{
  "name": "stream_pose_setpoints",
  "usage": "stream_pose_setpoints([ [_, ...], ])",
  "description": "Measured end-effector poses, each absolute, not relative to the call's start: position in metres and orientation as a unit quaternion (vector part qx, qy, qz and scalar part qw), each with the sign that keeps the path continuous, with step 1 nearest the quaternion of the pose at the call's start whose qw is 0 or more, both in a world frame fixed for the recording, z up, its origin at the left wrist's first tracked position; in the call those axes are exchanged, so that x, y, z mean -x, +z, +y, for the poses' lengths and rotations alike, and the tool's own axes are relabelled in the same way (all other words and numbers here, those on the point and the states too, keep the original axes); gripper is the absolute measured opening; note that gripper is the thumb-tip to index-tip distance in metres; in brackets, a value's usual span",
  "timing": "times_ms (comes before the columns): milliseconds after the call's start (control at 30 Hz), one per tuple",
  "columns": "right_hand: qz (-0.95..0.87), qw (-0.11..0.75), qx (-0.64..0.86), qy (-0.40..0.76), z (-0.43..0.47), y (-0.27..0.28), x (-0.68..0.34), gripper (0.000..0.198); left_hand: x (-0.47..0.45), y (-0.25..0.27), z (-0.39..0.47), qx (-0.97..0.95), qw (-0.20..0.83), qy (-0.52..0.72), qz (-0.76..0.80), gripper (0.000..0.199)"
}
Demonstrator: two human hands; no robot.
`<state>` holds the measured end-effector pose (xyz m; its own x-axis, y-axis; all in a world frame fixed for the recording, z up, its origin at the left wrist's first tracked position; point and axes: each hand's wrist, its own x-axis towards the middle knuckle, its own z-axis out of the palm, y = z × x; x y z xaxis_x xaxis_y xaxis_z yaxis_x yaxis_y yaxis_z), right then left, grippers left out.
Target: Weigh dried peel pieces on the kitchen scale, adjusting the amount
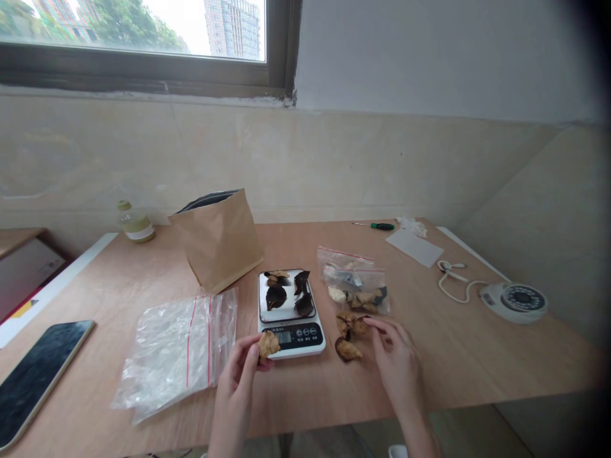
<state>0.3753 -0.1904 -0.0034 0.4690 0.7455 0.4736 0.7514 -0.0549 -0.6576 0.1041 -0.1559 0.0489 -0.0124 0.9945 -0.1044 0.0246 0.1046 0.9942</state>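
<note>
A tan, wrinkled dried piece (pixel 269 344), perhaps dried mushroom, is pinched between thumb and fingers of my left hand (pixel 240 369), at the front left corner of a white kitchen scale (pixel 292 353). Several dark brown dried pieces (pixel 275 297) lie spread on the scale's platform. Its display is lit, but the digits are too small to read. To the right of the scale, my right hand (pixel 396 353) has its fingertips closed on the edge of a dried piece (pixel 359 327) in a small pile on the table. Another dried piece (pixel 348 350) lies just in front of that pile.
Zip bags with dried pieces (pixel 365 296) lie behind the pile. Left of the scale are clear zip bags (pixel 162 350), a phone (pixel 41 375), a brown paper bag (pixel 222 242) and a bottle (pixel 137 222). A screwdriver (pixel 382 226), white card (pixel 414 247) and corded white device (pixel 513 302) sit right.
</note>
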Motion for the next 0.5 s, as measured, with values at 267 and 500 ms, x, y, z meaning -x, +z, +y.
stream_pose_setpoints([
  [267,-0.441,0.474,0.761,-0.032,-0.193,0.019,-0.370,0.024,-0.103,0.053,-0.154,-0.420,0.534,0.498,0.538,0.049],
  [500,-0.456,0.549,0.696,0.074,-0.169,0.044,-0.323,0.016,-0.104,0.048,-0.153,-0.398,0.536,0.519,0.534,0.051],
])
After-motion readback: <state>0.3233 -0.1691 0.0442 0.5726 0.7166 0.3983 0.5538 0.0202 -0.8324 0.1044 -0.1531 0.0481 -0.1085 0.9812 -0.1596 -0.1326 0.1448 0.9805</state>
